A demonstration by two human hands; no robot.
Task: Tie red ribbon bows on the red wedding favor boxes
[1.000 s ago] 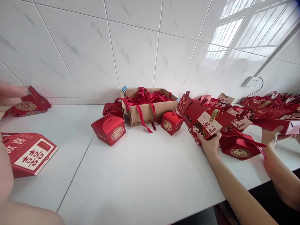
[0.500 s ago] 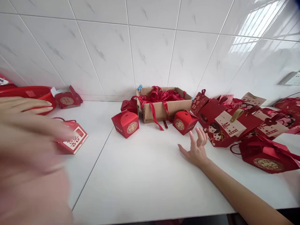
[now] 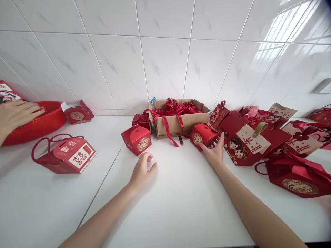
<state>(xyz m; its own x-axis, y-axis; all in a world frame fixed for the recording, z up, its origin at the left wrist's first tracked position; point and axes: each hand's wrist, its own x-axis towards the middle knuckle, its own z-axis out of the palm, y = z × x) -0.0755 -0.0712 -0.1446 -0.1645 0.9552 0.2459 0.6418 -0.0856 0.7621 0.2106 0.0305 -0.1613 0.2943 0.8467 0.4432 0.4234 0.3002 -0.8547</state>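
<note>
My left hand [image 3: 142,168] hovers low over the white counter [image 3: 165,206], fingers loosely curled and apart, holding nothing. It is just in front of a small red gift box [image 3: 137,139] without touching it. My right hand [image 3: 216,151] reaches forward with fingers stretched; its fingertips touch a second small red gift box [image 3: 203,136] that stands in front of a cardboard box [image 3: 178,120] full of red ribbons.
Flat and folded red gift bags [image 3: 248,141] pile up at the right. A red handled box [image 3: 67,155] sits at the left. Another person's hand [image 3: 15,115] rests on a red basin [image 3: 38,124] at the far left. A tiled wall backs the counter.
The view has swung left. My left arm has come from a blur at the left edge to the counter's middle. My right hand left the bag pile and reached the small box.
</note>
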